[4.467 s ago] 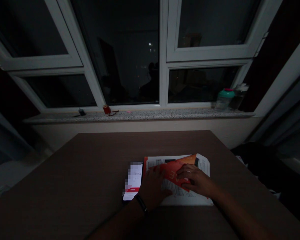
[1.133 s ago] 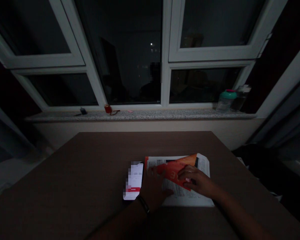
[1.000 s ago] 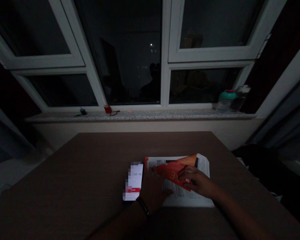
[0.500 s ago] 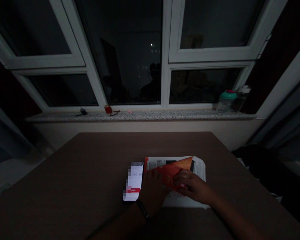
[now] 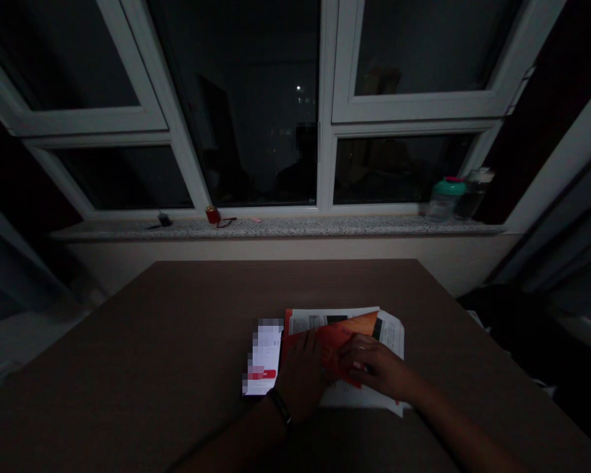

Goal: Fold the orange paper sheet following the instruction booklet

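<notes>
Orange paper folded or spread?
Folded: the orange-red paper flap lies slanted across the white printed sheet, under the right hand.

Wooden table [image 5: 142,341], phone [image 5: 263,355], printed paper [image 5: 391,341]

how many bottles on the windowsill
2. A teal-lidded plastic bottle stands near the right end of the stone windowsill, and a clear bottle stands just right of it. More could be hidden in the dark.
</notes>
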`<state>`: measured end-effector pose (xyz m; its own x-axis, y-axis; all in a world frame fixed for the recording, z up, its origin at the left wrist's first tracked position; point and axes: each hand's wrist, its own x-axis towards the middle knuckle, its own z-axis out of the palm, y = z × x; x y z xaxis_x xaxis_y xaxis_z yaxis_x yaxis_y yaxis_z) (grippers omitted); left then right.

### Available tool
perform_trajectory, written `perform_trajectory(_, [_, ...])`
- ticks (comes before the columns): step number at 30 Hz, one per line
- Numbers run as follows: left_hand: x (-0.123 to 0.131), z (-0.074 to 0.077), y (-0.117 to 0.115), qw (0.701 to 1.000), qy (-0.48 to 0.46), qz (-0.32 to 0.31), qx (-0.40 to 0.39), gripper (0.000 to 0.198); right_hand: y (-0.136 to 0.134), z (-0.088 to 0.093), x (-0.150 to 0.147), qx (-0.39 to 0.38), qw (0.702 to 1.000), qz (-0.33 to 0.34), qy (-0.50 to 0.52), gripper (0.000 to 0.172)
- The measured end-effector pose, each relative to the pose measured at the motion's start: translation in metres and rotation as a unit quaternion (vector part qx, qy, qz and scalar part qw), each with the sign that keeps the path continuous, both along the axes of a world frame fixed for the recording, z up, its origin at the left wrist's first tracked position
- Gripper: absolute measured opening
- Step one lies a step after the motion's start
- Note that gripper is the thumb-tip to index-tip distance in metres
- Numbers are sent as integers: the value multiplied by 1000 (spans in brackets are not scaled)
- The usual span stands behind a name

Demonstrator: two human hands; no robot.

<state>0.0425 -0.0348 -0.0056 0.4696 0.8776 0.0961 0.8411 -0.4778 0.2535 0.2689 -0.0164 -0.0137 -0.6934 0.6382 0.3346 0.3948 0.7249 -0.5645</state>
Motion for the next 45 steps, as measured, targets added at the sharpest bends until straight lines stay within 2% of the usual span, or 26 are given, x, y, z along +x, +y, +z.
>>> perform_trajectory(3, [0, 1, 0, 1000, 13, 1, 5, 57, 1, 0, 0, 1, 1000, 4, 7, 15])
perform_trajectory(13, [-2, 3, 3, 1000, 15, 6, 1, 70, 0, 2, -3, -6, 1000, -5, 11, 12])
perform_trajectory(22, [-5, 3, 6, 999, 6, -13, 29, 70, 1, 3, -4, -4, 1000, -2, 15, 11])
perform_trajectory(24, [-4, 6, 6, 999, 11, -15, 30, 68, 1, 3, -4, -4, 1000, 0, 13, 11])
perform_trajectory(27, [-3, 8, 8, 999, 28, -18, 29, 54, 2, 1, -3, -2, 1000, 0, 10, 11])
perform_trajectory(32, [-1, 5, 11, 998, 50, -15, 39, 35, 2, -1, -2, -5, 1000, -5, 11, 12])
perform_trajectory(38, [-2, 0, 11, 998, 27, -30, 48, 45, 2, 2, -4, -7, 1000, -8, 13, 13])
perform_trajectory(45, [-1, -7, 12, 997, 25, -36, 62, 45, 0, 3, -4, -15, 1000, -8, 17, 14])
